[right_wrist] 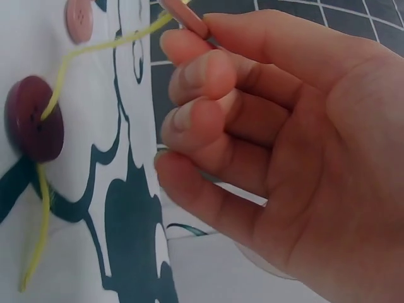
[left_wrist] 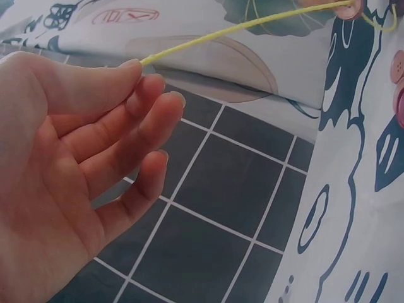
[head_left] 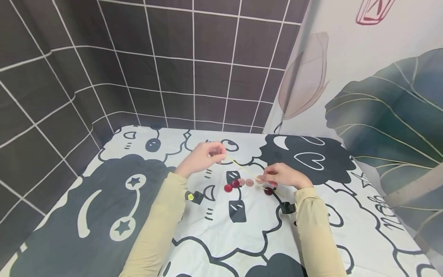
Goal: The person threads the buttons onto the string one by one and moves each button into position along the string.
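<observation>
My left hand (head_left: 204,156) pinches the end of a yellow string (left_wrist: 240,26) between thumb and forefinger, its other fingers loosely bent. The string runs taut, slanting down to my right hand (head_left: 285,175). There, thumb and forefinger pinch a pink button (right_wrist: 184,16), which the string passes through. Below it a dark red button (right_wrist: 35,120) is also threaded, with a short string tail hanging from it. Left of my right hand, a bright red button (head_left: 228,188), a maroon button (head_left: 235,183) and pink buttons (head_left: 249,182) lie on the cloth.
A white cloth (head_left: 214,238) with black cartoon prints covers the table. Near my left wrist is a small yellow thing (head_left: 190,196) against a dark patch. Behind stands a dark grid-patterned curtain (head_left: 173,73); a leaf-printed hanging (head_left: 398,115) is on the right.
</observation>
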`<state>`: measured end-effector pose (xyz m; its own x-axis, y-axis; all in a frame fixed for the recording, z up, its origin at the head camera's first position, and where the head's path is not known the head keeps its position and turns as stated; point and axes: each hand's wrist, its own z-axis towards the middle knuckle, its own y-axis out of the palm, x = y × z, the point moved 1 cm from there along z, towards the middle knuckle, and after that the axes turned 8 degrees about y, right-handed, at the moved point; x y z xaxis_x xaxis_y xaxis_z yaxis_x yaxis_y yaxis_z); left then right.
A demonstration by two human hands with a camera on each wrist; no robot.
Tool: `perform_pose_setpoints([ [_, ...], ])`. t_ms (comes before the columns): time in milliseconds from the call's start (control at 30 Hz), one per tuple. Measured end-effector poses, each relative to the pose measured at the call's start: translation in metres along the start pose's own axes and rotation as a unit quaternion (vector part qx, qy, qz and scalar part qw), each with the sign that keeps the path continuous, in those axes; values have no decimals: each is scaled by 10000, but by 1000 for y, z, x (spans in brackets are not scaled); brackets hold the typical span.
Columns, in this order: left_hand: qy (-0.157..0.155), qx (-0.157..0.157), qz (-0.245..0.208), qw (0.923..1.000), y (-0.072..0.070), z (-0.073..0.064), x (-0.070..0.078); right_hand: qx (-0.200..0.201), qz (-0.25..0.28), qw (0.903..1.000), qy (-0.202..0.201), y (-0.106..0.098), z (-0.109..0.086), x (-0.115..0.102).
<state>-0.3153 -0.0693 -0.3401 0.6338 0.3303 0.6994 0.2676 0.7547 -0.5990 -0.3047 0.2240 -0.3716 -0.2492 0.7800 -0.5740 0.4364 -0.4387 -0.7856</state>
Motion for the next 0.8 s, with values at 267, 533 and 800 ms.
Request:
perform_pose_setpoints([
  [267,166,45,24,9998,-6,-3,-2,-529,13,9983,253,3,-3,13],
  [533,285,48,86,9995,-9,-3,-7,-1080,235,9925,528,4,-6,24],
  [800,220,85,218,9995,-16,-5,-7,-1110,194,9914,671,2,-4,27],
])
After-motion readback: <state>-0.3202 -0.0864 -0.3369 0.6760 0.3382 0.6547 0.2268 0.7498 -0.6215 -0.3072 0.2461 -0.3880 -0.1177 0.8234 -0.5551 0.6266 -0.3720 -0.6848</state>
